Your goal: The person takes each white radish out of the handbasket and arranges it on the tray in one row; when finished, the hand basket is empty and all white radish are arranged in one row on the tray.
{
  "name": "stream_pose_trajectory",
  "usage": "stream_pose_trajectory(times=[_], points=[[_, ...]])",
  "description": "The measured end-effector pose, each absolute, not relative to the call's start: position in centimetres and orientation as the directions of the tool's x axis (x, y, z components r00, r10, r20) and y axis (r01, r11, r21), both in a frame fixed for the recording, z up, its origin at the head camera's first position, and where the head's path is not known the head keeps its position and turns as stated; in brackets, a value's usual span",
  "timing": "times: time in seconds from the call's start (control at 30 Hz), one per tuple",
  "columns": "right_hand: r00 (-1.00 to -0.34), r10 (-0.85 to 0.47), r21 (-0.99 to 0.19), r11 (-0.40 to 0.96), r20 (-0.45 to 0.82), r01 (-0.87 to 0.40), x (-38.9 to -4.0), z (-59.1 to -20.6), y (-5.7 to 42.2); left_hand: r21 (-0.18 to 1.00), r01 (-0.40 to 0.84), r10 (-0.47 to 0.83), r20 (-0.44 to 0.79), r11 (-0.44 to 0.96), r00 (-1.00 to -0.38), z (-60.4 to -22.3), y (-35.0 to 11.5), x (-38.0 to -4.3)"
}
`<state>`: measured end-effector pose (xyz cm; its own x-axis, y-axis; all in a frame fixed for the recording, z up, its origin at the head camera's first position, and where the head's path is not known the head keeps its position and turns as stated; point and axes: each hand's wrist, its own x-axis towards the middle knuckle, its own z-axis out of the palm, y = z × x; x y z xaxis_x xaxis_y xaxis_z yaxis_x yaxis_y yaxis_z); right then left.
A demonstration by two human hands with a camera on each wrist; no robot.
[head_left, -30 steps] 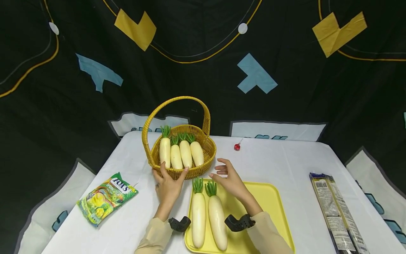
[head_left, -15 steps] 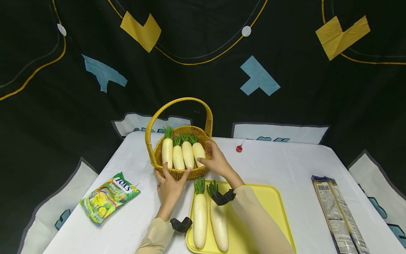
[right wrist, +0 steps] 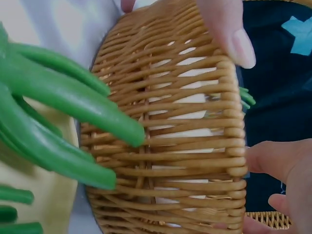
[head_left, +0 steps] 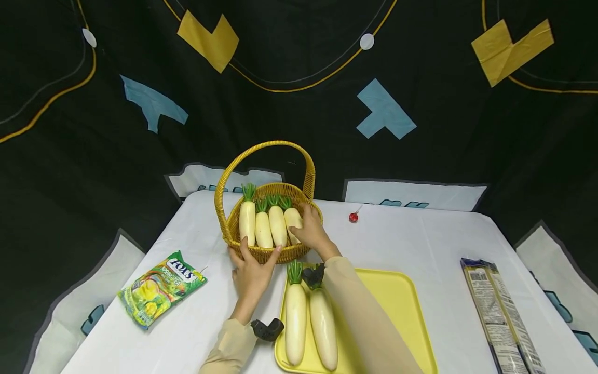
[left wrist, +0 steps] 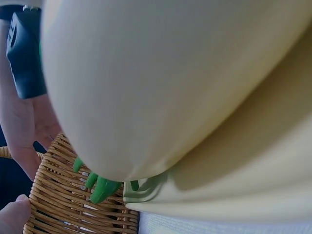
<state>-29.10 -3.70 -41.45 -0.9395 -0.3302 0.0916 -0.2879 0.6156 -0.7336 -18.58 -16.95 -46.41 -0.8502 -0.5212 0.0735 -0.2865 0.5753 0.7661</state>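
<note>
Near the back of the table, a wicker basket [head_left: 293, 253] with a tall arched handle holds several white radishes with green tops. My left hand [head_left: 252, 278] grips its near rim, fingers spread and thumb tip at the edge. My right hand [head_left: 314, 231] reaches over the right side of the rim, thumb and fingers around the rightmost radish [head_left: 293, 221]. Two larger white radishes [head_left: 295, 324] lie side by side on a yellow tray [head_left: 390, 306] in front. In the right wrist view, green radish leaves [right wrist: 73, 92] stand close before the basket wall [right wrist: 165, 146].
A green candy bag [head_left: 161, 291] lies on the left of the white-covered table [head_left: 397, 234]. A red lollipop [head_left: 353, 217] is behind the tray, and a long flat package [head_left: 500, 317] lies at the right. A black curtain [head_left: 299, 119] hangs behind.
My right hand has moved from above the tray, left and forward into the basket, and closed around the rightmost radish. The left hand has stayed at the basket's rim.
</note>
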Motion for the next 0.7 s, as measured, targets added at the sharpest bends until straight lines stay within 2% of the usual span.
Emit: stream_pose_trajectory(times=[0.7], points=[[-0.944,-0.318,-0.53,0.817,-0.083,-0.228,-30.4,-41.3,-5.5,0.761,-0.293,-0.527,0.075,0.578,-0.846,-46.4,-16.9,-18.4]])
